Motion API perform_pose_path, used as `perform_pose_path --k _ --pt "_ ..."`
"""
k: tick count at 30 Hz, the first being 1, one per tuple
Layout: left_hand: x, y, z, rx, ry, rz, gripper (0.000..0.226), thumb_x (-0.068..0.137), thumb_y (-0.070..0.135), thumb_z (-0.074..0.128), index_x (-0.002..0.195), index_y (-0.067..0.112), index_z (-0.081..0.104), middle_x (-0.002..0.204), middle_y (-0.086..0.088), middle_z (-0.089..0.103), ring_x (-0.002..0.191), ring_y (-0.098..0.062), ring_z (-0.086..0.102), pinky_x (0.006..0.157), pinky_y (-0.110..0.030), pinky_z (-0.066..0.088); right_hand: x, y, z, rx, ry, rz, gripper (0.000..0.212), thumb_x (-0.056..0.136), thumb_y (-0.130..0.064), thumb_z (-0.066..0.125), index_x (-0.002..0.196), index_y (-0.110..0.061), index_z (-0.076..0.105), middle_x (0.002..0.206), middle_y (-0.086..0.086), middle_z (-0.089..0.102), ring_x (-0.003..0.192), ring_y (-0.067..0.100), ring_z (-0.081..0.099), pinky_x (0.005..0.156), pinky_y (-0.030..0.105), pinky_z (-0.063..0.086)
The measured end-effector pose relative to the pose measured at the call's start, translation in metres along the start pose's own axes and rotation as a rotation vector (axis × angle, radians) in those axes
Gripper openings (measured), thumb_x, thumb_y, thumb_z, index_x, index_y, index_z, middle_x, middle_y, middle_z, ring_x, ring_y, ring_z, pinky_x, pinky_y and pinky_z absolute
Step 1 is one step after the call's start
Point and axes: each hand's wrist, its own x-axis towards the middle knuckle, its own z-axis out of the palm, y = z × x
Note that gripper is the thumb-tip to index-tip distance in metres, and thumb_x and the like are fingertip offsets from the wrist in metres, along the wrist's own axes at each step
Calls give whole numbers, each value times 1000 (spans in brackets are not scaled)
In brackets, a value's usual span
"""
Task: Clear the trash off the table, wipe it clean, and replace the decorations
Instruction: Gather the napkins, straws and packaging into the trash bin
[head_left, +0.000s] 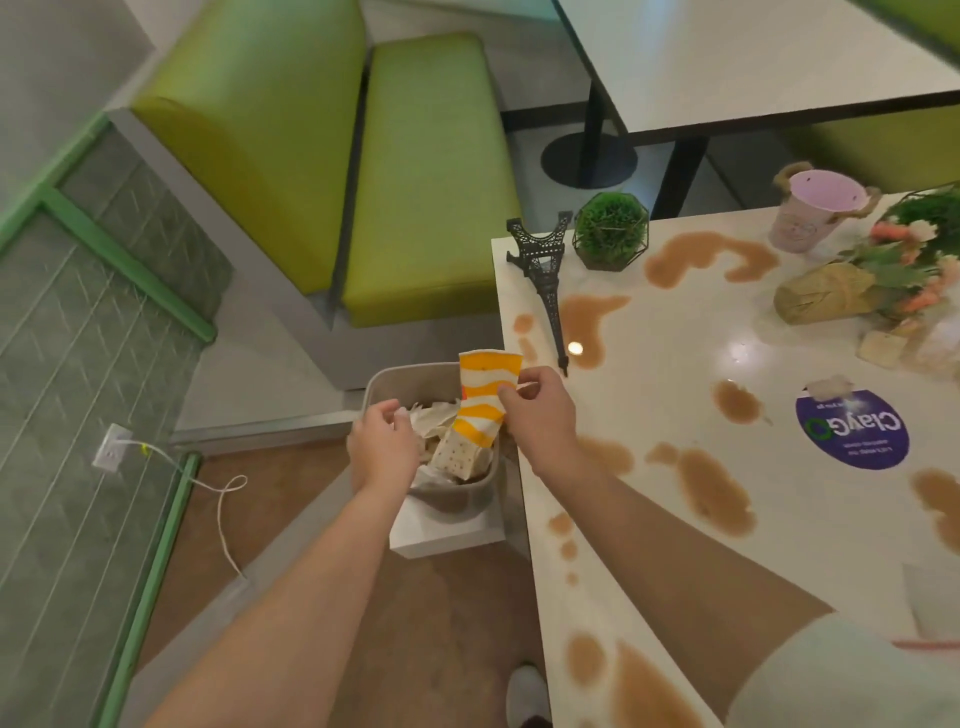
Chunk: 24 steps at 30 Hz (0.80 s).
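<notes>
The left hand (383, 441) hovers over the trash bin (382, 382), fingers loosely curled, holding nothing. The orange-striped paper cup (480, 402) hangs above the bin's crumpled paper, pinched near its rim by the right hand (540, 410). Released off-centre, it could glance off the bin's edge onto the floor. On the worktop (675, 364), the right forearm risks smearing the brown spills (714, 491).

A yellow-and-white striped paper cup (485, 397), flattened, hangs tilted over the bin (384, 379) at frame centre, pinched by the right hand (540, 410). The bin holds crumpled paper (457, 452). Brown spills (711, 483) blotch the white tabletop (675, 364) at right.
</notes>
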Motion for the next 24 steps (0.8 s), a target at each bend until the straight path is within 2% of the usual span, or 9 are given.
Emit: perform_pose_path --k 3,7,10,13,15,17,21,24 --pt "-3 10 -5 -11 32 59 31 100 32 38 124 24 57 126 -2 52 122 -22 45 92 -37 39 2 1 18 -2 -73 76 20 91 -28 61 109 -21 57 103 0 66 90 24 67 81 40 57" --pt "-6 15 -2 27 -30 128 29 99 36 40 118 27 60 121 2 55 117 -21 48 93 -39 44 -7 10 16 -71 -256 195 32 95 -20 54 126 -13 57 104 5 60 103 26 62 85 34 51" --pt "-16 24 7 19 -104 183 25 98 38 43 113 29 62 116 4 60 114 -21 52 94 -42 46 -14 20 -8 -100 -196 238 45 95 -20 53 140 -15 48 127 9 59 113 25 58 94 34 48" --pt "-33 41 21 35 -188 210 27 100 39 43 116 26 61 114 7 61 104 -15 52 85 -34 41 -17 25 -40 -105 -105 195 38 96 -22 51 134 -16 53 127 4 58 105 20 57 85 31 48" --pt "-47 56 34 12 -265 260 30 100 39 44 118 22 61 115 4 64 103 -17 56 86 -34 45 -21 26 -71 -111 -46 143 32 97 -21 50 128 -17 58 122 0 58 93 12 56 69 21 43" --pt "-62 74 48 8 -321 305 31 99 41 45 118 22 61 113 3 65 104 -19 58 88 -35 48 -24 28 -101 -121 8 104 28 97 -20 49 122 -18 61 114 -4 57 79 4 52 55 17 38" --pt "-99 110 75 27 -405 384 31 99 44 43 116 25 60 106 8 61 93 -15 56 79 -32 46 -32 34 -157 -132 120 105 19 94 -24 52 107 -21 64 103 -5 62 76 8 54 50 18 39" --pt "-137 138 97 21 -460 427 31 100 42 44 117 22 60 104 8 60 91 -15 55 77 -29 43 -44 43 -206 -192 195 99 12 91 -29 54 96 -21 63 93 -5 64 74 12 57 54 24 41"
